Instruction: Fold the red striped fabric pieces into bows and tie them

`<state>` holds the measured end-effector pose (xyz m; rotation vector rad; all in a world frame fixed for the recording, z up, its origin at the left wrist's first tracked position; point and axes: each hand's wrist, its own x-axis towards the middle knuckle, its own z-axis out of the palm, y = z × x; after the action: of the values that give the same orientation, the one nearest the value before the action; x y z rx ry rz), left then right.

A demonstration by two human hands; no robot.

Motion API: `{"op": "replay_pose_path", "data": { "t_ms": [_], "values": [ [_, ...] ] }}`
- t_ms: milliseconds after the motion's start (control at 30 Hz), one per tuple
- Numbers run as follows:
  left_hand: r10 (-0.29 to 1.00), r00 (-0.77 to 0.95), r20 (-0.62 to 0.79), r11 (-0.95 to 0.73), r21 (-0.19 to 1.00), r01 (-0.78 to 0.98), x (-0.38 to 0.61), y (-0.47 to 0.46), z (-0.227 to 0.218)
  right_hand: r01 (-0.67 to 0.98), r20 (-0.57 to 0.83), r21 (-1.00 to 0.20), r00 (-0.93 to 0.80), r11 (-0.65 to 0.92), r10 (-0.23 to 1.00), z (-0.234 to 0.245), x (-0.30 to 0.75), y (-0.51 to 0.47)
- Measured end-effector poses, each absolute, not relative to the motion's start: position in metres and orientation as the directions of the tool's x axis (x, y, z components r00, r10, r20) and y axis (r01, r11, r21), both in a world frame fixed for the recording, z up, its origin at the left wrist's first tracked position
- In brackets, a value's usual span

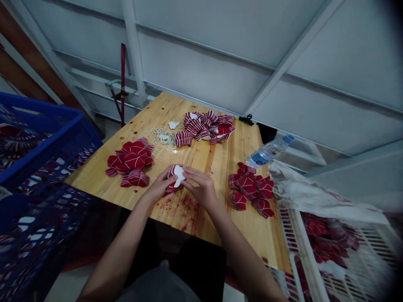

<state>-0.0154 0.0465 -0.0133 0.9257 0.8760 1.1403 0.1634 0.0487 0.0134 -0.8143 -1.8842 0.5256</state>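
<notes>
My left hand (160, 183) and my right hand (200, 184) are both closed on a small stack of red-and-white cut pieces (179, 175). A white, irregularly shaped face tops the stack, and red-and-white layered edges show on its left side. The stack is held just above the wooden table (201, 161), near its front edge. Left of my hands lies a pile of red banded bundles (130, 161). Another group of red bundles (250, 186) lies to the right, with pale bands crossing their tops. Farther back is a heap of striped red-and-white stacks (208, 125).
Loose pale rubber bands (162, 138) lie behind the left pile. A plastic bottle (270, 151) lies at the right edge, near black scissors (246, 120). A blue crate (47, 147) stands left; a white crate (310, 260) holding red pieces stands right. Red crumbs (184, 207) dot the front.
</notes>
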Motion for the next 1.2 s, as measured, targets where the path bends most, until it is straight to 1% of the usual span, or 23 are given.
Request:
{"op": "replay_pose_path", "data": {
  "t_ms": [67, 133, 200, 267, 333, 433, 500, 567, 633, 700, 767, 800, 833, 900, 933, 967, 1000, 1033, 1067, 1100, 1133, 1200],
  "values": [
    [0.978, 0.164, -0.125, 0.178, 0.916, -0.360, -0.018, 0.044, -0.018, 0.248, 0.509, -0.784, -0.266, 0.569, 0.819, 0.015, 0.163, 0.045],
    [0.976, 0.150, -0.159, 0.202, 0.918, -0.342, -0.021, 0.043, -0.020, 0.182, 0.392, -0.880, -0.245, 0.440, 0.887, 0.016, 0.163, 0.042],
    [0.973, 0.133, -0.189, 0.221, 0.926, -0.307, -0.023, 0.041, -0.019, 0.120, 0.298, -0.937, -0.218, 0.328, 0.930, 0.014, 0.163, 0.040],
    [0.977, 0.106, -0.184, 0.206, 0.942, -0.265, -0.023, 0.040, -0.016, 0.097, 0.246, -0.959, -0.194, 0.268, 0.950, 0.011, 0.162, 0.038],
    [0.989, 0.073, -0.125, 0.138, 0.969, -0.206, -0.022, 0.039, -0.011, 0.131, 0.259, -0.950, -0.187, 0.285, 0.948, 0.009, 0.161, 0.035],
    [0.997, 0.077, -0.018, 0.025, 0.995, -0.093, -0.022, 0.038, -0.006, 0.197, 0.320, -0.913, -0.203, 0.359, 0.925, 0.010, 0.159, 0.030],
    [0.995, 0.100, -0.010, 0.015, 0.998, -0.054, -0.022, 0.038, -0.003, 0.204, 0.306, -0.916, -0.199, 0.345, 0.931, 0.010, 0.160, 0.028],
    [0.994, 0.102, -0.050, 0.057, 0.997, -0.061, -0.023, 0.036, -0.003, 0.207, 0.263, -0.935, -0.135, 0.287, 0.955, 0.008, 0.162, 0.030],
    [0.992, 0.078, -0.096, 0.103, 0.991, -0.090, -0.025, 0.035, -0.003, 0.238, 0.205, -0.950, -0.005, 0.200, 0.979, 0.001, 0.165, 0.035],
    [0.991, 0.047, -0.124, 0.128, 0.985, -0.112, -0.027, 0.035, -0.005, 0.258, 0.119, -0.963, 0.158, 0.075, 0.980, -0.008, 0.170, 0.041],
    [0.992, 0.013, -0.127, 0.127, 0.985, -0.119, -0.030, 0.034, -0.006, 0.297, 0.028, -0.953, 0.269, -0.055, 0.963, -0.015, 0.173, 0.043],
    [0.993, -0.002, -0.121, 0.120, 0.986, -0.118, -0.032, 0.034, -0.006, 0.349, 0.014, -0.932, 0.301, -0.097, 0.954, -0.017, 0.174, 0.042],
    [0.994, -0.013, -0.108, 0.106, 0.988, -0.111, -0.033, 0.034, -0.006, 0.425, 0.029, -0.898, 0.325, -0.118, 0.945, -0.017, 0.173, 0.040],
    [0.997, -0.017, -0.071, 0.070, 0.994, -0.089, -0.035, 0.035, -0.005, 0.574, 0.120, -0.811, 0.349, -0.111, 0.929, -0.012, 0.169, 0.034],
    [0.999, -0.010, -0.054, 0.053, 0.996, -0.076, -0.036, 0.035, -0.003, 0.610, 0.165, -0.789, 0.329, -0.076, 0.930, -0.007, 0.165, 0.031],
    [0.999, 0.000, -0.039, 0.039, 0.997, -0.066, -0.037, 0.034, -0.002, 0.613, 0.194, -0.790, 0.273, -0.015, 0.942, -0.001, 0.160, 0.029],
    [1.000, 0.011, -0.026, 0.027, 0.998, -0.057, -0.037, 0.034, 0.000, 0.584, 0.203, -0.809, 0.182, 0.060, 0.962, 0.004, 0.155, 0.028],
    [1.000, 0.026, -0.016, 0.017, 0.999, -0.047, -0.038, 0.034, 0.002, 0.524, 0.192, -0.842, 0.072, 0.127, 0.979, 0.009, 0.151, 0.028],
    [0.999, 0.040, -0.006, 0.007, 0.999, -0.038, -0.039, 0.033, 0.004, 0.441, 0.162, -0.883, -0.032, 0.159, 0.986, 0.013, 0.147, 0.030],
    [0.999, 0.050, 0.003, -0.002, 1.000, -0.029, -0.040, 0.032, 0.005, 0.354, 0.116, -0.924, -0.109, 0.148, 0.987, 0.015, 0.144, 0.032],
    [0.998, 0.054, 0.011, -0.010, 1.000, -0.027, -0.041, 0.031, 0.006, 0.272, 0.060, -0.957, -0.147, 0.099, 0.987, 0.017, 0.142, 0.034],
    [0.999, 0.049, 0.017, -0.015, 0.999, -0.039, -0.045, 0.028, 0.007, 0.122, -0.052, -0.992, -0.151, -0.033, 0.987, 0.016, 0.143, 0.040]
  ]
}}
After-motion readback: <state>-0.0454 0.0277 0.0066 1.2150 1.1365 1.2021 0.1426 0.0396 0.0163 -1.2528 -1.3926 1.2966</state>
